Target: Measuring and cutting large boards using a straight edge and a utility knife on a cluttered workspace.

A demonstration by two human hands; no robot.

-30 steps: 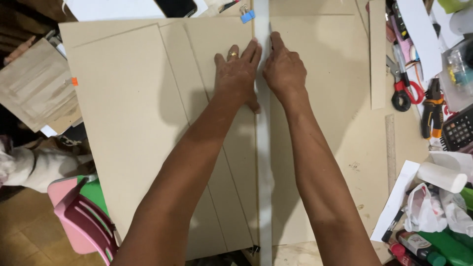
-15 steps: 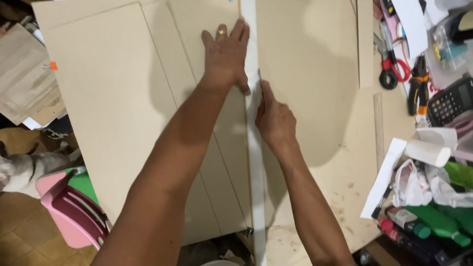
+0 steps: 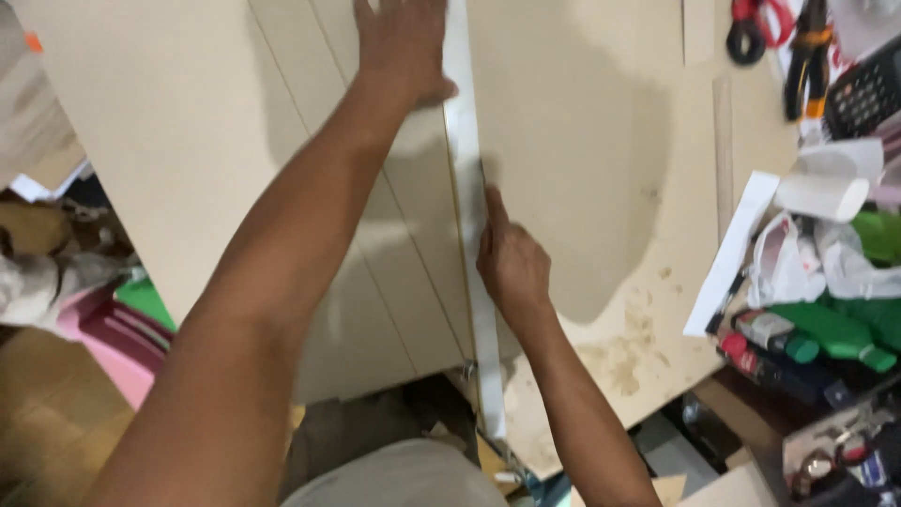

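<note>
Cutting a cardboard sheet along a long straightedge.

My left hand (image 3: 404,47) lies flat with fingers spread, holding nothing, pressing the white straightedge (image 3: 469,216) onto the tan cardboard sheet (image 3: 188,141) on the worktop (image 3: 638,347). My right hand (image 3: 511,263) is curled tight against the straightedge's right edge, about halfway down; I cannot tell what blade it grips. I judge the cut mid-stroke: the next pull needs steady pressure, with clutter and scissors (image 3: 755,23) far right.
</note>
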